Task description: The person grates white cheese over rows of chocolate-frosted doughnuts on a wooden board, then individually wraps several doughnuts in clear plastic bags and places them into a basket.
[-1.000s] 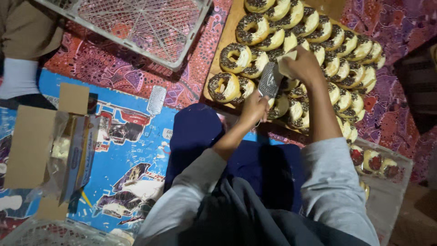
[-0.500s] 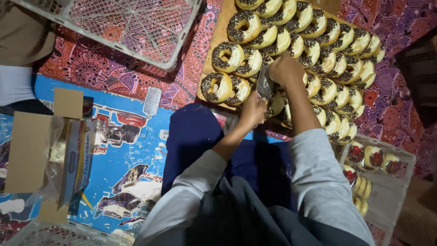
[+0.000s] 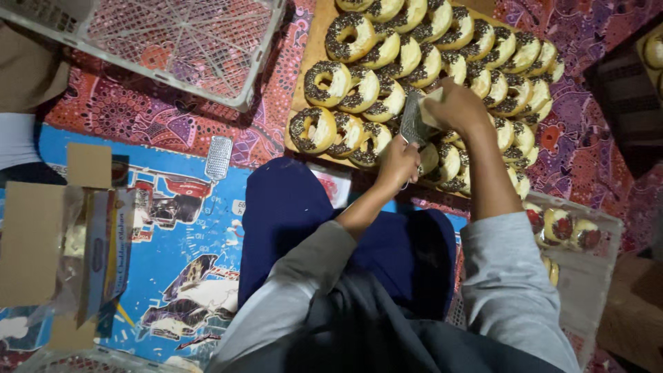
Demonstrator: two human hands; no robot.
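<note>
my left hand (image 3: 399, 162) is wrapped around the handle of the small metal grater (image 3: 412, 123), and my right hand (image 3: 459, 107) presses a pale block (image 3: 431, 110) against its face, both over the donuts (image 3: 387, 83) on the wooden board (image 3: 312, 59). compared with a second ago, my hands sit a touch lower and nearer the front rows, and the view has slid so the board fills more of the top — so i judge the grating is moving along the tray, row by row. the hands are close together, each closed on its own thing. hard to say what the block is, my fingers cover most of it, and no shavings show up. the far end of the board is cut off at the top — and my right sleeve hides part of the clear box (image 3: 587, 255) of finished donuts. a second grater (image 3: 218, 157) lies on the blue mat (image 3: 173, 276).
</note>
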